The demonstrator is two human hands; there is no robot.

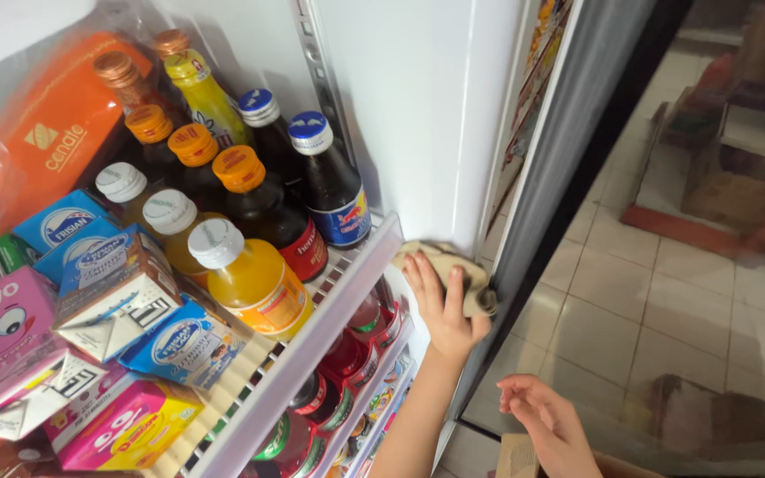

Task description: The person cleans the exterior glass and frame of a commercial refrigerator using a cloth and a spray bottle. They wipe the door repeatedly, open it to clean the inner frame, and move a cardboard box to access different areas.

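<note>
The left hand (443, 305) presses a beige cloth (453, 270) flat against the white inner side wall (418, 115) of an open fridge, just past the front edge of the wire shelf (312, 341). Its fingers (424, 283) are spread and lie over the cloth, pinning it rather than clenching it; the cloth shows above and to the right of the fingertips, bunched at the door frame (560, 159). The right hand (551, 425) hovers lower, near the tiled floor (630, 301), fingers loosely curled and holding nothing, just above a cardboard box (517, 456). On the shelf stand dark soda bottles (329, 190) and an orange juice bottle (254, 279), with milk cartons (64, 221) to the left.
</note>
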